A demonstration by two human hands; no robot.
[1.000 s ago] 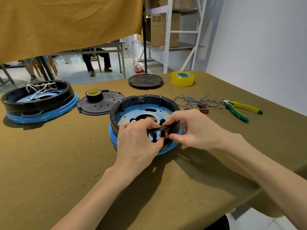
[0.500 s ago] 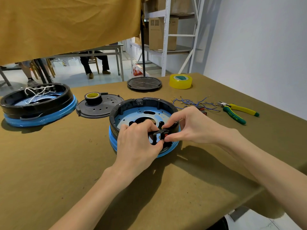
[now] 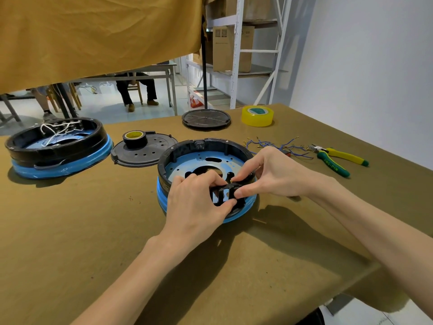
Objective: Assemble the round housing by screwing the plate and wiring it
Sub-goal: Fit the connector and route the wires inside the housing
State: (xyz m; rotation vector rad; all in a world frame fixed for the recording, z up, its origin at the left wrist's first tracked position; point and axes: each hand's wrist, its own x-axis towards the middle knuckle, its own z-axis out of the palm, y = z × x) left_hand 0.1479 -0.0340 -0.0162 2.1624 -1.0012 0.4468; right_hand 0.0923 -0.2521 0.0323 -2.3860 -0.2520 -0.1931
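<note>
Since a second ago the red face of the small part between the fingers has dropped out of sight; both hands keep the same pinch at the near rim.

Fingertips of the left hand (image 3: 196, 202) are curled round a small black bracket (image 3: 225, 193), thumb low and forefinger on top. The right hand (image 3: 271, 174) pinches the same bracket from the other side, thumb and forefinger closed on its right end. That bracket sits at the near wall of the round housing (image 3: 203, 146), a black ring on a blue base in the middle of the table (image 3: 70, 231). Inside it the blue plate (image 3: 210, 158) lies flat on the floor of the housing; whether any screws hold it I cannot tell.

Just right of the housing lies a loose bundle of blue wires (image 3: 276, 144) with metal terminals, none of them yet run into the housing, and beyond them the green-and-yellow pliers (image 3: 337, 158). A black perforated cover (image 3: 143, 151) with a roll of black tape (image 3: 134, 138) on it waits to the left.

As I judge it, the bracket is being seated, and all the wiring and the closing-up are left.
</note>
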